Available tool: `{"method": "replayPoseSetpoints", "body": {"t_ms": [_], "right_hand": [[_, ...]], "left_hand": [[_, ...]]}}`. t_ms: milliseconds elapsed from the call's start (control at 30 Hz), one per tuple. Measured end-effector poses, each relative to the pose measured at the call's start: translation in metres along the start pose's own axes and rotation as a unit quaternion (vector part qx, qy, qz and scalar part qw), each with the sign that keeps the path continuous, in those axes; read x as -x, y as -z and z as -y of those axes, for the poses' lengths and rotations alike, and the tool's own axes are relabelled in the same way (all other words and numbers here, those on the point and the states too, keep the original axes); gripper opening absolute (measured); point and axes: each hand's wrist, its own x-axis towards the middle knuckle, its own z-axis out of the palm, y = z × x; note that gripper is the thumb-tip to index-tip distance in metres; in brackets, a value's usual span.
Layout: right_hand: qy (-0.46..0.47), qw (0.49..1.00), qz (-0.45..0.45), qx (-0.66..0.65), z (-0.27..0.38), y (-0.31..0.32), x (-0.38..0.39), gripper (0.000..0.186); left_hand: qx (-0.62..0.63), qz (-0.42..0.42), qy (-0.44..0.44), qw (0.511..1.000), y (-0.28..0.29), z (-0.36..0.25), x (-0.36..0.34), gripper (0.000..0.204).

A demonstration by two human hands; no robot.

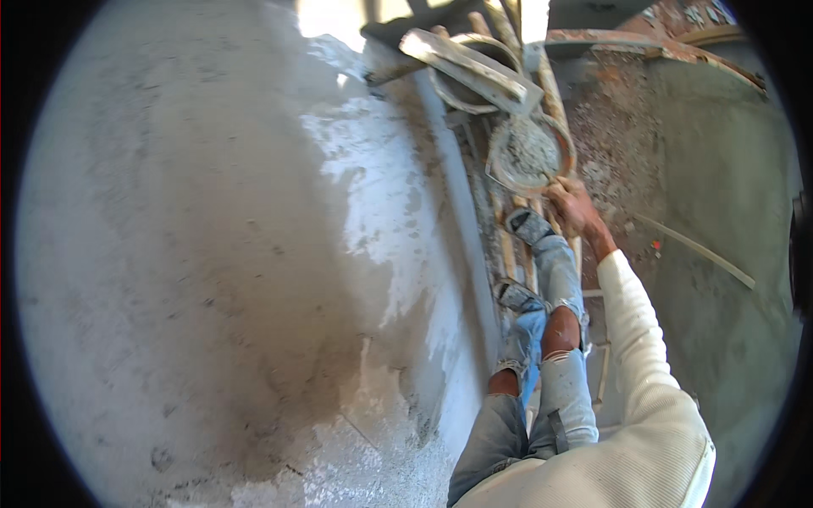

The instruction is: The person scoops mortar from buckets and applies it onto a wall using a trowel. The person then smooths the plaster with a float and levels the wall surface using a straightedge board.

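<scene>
My right hand (573, 206) is closed at the near right rim of a round bucket (498, 172), its fingertips reaching over the edge. Wet grey mortar (531, 148) lies inside the bucket. Just beyond it, a long mortar-caked float or board (474, 68) rests slanted across a second bucket (457, 100), its near end by the first bucket's far rim. My left hand is out of view.
Narrow scaffold poles (508, 245) run under my sandalled feet (528, 227). Close on the left rises a wall (212, 212) with patchy grey and white plaster. Rubble (622, 127) covers the ground to the right, near a pale strip (699, 251).
</scene>
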Motion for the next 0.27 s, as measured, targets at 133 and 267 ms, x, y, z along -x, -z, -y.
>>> {"method": "replayPoseSetpoints", "body": {"t_ms": [133,267], "right_hand": [[0.035,0.973,0.062,-0.220,0.086,-0.020,0.042,0.029],[0.130,0.947,0.087,-0.281,0.210,-0.055,0.075,0.042]], "left_hand": [[-0.081,-0.007,0.045,0.996,0.008,0.002,0.012,0.069],[-0.094,0.007,0.057,0.994,0.026,0.003,-0.008,0.070]]}}
